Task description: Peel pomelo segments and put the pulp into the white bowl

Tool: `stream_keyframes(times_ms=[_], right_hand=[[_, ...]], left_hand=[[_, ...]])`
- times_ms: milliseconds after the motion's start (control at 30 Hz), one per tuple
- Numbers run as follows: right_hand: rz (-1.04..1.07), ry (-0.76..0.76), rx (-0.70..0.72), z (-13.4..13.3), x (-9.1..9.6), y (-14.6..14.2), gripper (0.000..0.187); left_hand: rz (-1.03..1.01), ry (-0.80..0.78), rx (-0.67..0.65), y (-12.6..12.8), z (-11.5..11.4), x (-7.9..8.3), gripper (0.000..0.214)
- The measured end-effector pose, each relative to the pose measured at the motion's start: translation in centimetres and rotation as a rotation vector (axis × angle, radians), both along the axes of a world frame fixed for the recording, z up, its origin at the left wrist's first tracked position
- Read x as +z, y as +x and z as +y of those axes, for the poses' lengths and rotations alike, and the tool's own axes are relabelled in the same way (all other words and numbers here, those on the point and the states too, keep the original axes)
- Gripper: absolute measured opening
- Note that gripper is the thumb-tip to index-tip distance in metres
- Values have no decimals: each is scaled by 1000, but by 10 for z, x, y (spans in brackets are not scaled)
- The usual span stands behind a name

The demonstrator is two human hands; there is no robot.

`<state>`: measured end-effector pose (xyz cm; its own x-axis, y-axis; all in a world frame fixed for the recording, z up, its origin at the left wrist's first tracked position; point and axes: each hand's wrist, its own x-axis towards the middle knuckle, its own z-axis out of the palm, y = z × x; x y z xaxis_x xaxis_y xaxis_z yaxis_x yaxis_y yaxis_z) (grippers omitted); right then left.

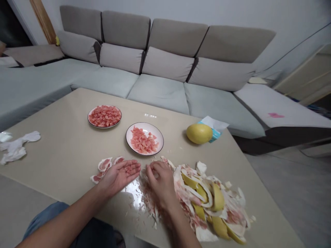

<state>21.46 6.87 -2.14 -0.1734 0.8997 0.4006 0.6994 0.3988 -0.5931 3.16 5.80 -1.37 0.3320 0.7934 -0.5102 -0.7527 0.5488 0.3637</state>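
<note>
Palm up and slightly cupped, my left hand (121, 175) carries a few small bits of pink pomelo pulp (128, 169) on its fingers. Beside it, my right hand (160, 181) is closed with curled fingers at the edge of the scraps; whatever they hold is hidden. Unpeeled pomelo segments (104, 164) with white membrane lie partly behind my left hand. Just beyond both hands stands a white plate (159, 135) with loose pink pulp. Farther back on the left, a second plate (102, 126) is heaped with pulp.
A large pile of yellow rind and membranes (217, 199) covers the table's right front. Behind it sit a whole pomelo (199, 133) and a blue tissue pack (215, 135). Crumpled tissues (16, 147) lie at the left edge. A grey sofa (160, 91) borders the table's far side.
</note>
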Motion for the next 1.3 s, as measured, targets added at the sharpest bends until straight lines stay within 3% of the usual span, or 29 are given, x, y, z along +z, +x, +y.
stream_keyframes(times_ms=[167,333,500,633,733,1000,1100,1300], right_hand=[[-56,20,-103,0,-4,-3,17],[-179,132,-18,-8,-12,-12,24],[-251,243,51,-16,-17,-20,25],[-253,279,57,-16,-14,-20,24],[-277,277,58,-16,-13,-19,23],[-265,298,75,-19,-13,-25,17],[-303,315,47,-18,-12,-25,28],[-218,360,-7,-16,-10,-21,30]], left_hand=[[-10,14,28,0,0,-1,27],[173,129,69,-9,8,8,16],[460,339,189,-8,55,28,7],[559,437,159,10,106,43,12],[652,481,137,18,124,50,15],[970,643,-35,-15,94,53,36],[1198,673,-169,-32,83,47,31],[1688,652,-408,-56,61,25,16]])
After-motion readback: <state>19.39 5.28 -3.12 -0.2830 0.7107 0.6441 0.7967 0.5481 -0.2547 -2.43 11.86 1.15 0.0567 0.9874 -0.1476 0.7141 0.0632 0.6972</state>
